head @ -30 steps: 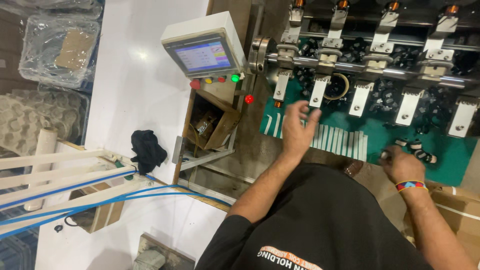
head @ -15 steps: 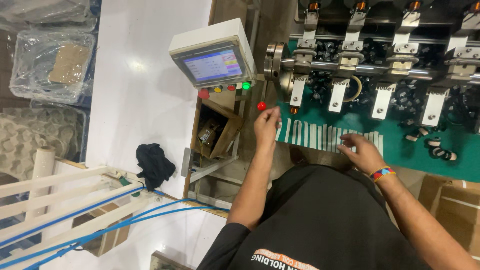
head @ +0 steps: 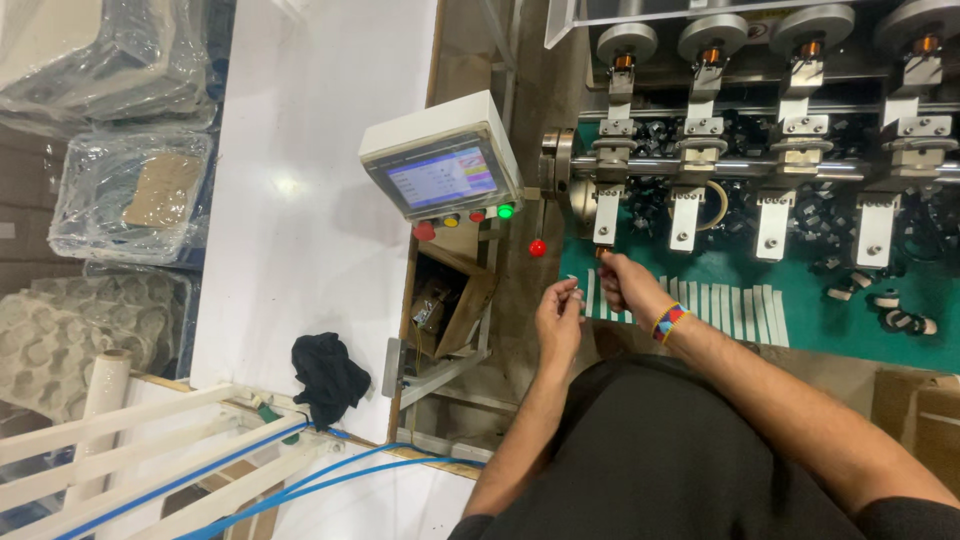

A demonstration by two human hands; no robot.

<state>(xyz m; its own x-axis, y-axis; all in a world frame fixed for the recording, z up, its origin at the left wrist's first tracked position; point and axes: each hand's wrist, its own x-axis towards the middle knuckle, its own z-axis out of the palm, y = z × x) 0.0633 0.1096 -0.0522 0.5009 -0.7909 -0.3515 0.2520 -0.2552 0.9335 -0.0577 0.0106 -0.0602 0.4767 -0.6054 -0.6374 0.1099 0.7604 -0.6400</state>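
the right hand (head: 622,285) reaches up to the leftmost white holder (head: 606,216) of the winding machine (head: 760,150), its fingers pinched narrow on a small copper-coloured part (head: 600,254) just under that holder's lower tip, at about 11 o'clock from the wrist. the part is too small to make out its shape. a coloured beaded band (head: 667,322) sits on that wrist. the pinch looks fine and tip-first, which suits seating something small at a tight station.

the left hand (head: 558,320) hovers just beside the right at its 8 o'clock, fingers curled loosely; whether its grip holds anything i cannot tell, though something pale shows at the fingertips. it seems kept close so it can steady or feed the other hand.

below both hands lies the green surface (head: 850,320), with a row of white strips (head: 720,305) laid side by side at 3 o'clock from the right hand, within easy reach. small black rings (head: 890,315) lie farther out at 3 o'clock. a red knob (head: 538,247) stands at 9 o'clock from the part, and the tilted control screen (head: 440,178) with its coloured buttons (head: 465,218) faces the person at 10 o'clock. an open cardboard box (head: 445,300) sits under it, and a black cloth (head: 325,375) lies on the white table (head: 300,150) at 8 o'clock.
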